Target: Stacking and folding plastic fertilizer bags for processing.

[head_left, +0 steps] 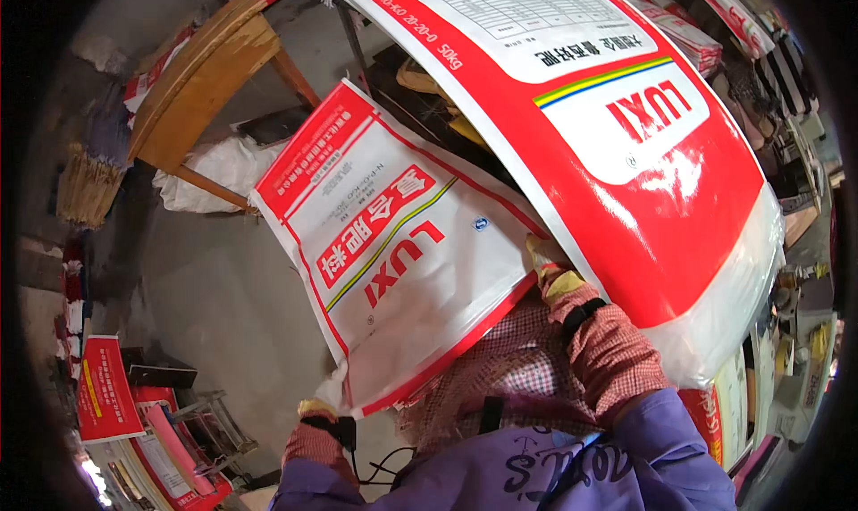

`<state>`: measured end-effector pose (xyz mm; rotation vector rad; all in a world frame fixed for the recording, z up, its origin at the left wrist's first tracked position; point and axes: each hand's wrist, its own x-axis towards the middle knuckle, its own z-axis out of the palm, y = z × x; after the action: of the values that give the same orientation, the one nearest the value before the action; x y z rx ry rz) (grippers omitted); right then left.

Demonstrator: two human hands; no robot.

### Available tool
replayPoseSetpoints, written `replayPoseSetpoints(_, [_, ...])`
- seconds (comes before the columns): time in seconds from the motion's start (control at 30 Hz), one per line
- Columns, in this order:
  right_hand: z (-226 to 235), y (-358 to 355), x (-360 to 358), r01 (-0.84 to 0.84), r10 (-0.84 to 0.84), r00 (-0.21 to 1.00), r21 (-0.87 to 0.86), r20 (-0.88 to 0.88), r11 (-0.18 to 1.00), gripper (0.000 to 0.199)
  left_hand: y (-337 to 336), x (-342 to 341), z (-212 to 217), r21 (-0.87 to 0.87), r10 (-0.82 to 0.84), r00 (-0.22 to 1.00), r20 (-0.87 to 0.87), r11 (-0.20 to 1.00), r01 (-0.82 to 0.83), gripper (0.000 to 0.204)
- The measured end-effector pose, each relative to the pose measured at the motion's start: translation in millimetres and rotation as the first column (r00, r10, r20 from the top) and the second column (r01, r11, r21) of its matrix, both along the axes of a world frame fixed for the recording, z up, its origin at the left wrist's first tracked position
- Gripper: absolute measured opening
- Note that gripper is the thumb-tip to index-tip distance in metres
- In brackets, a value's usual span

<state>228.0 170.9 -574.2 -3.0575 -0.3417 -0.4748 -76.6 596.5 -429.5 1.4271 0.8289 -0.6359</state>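
A flat red and white woven sack (402, 252) with printed lettering and a yellow-green stripe slants in front of my body. My left hand (323, 395), in a pale glove, is closed on its near left corner. At the sack's near right corner, my right hand (554, 270) grips the edge in a white and yellow glove. The fingertips of both hands are partly hidden by the sack and the gloves. Just to the right of my right hand lies a larger pile of similar sacks, its top sack (626, 243) showing a glossy red and white face.
A wooden stool or bench (201, 82) stands at the far left, beside a white crumpled bag (219, 176). Stacked sacks (107, 386) and a metal frame (214, 431) are at the lower left. Bare concrete floor (214, 270) shows between them. More bundles line the right rim.
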Motion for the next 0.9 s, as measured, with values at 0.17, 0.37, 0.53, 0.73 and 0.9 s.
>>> replayPoseSetpoints(0.17, [44,27,12,-0.061,0.077,0.975,0.083,-0.209,0.995,0.023,8,-52,-27,-0.275,0.143,0.924,-0.355,0.929,-0.249,0.052])
replayPoseSetpoints(0.37, [95,48,-6,-0.06,0.127,0.884,0.16,-0.45,0.985,0.024,-49,-43,-63,0.568,-0.287,0.952,-0.105,0.769,0.294,0.036])
replayPoseSetpoints(0.53, [148,60,-41,0.057,0.079,0.785,0.198,-0.615,0.978,0.026,-76,-10,-41,0.712,-0.315,0.931,-0.187,0.61,0.349,0.041])
replayPoseSetpoints(0.73, [248,58,-125,0.414,0.154,0.754,0.644,-0.639,0.643,0.044,3,-25,-83,0.562,-0.817,0.307,-0.489,-0.025,0.827,0.045])
replayPoseSetpoints(0.9, [323,-4,-177,0.395,0.584,0.509,0.774,-0.632,0.494,0.038,-111,129,80,0.92,-0.792,0.564,0.236,0.368,0.132,0.026])
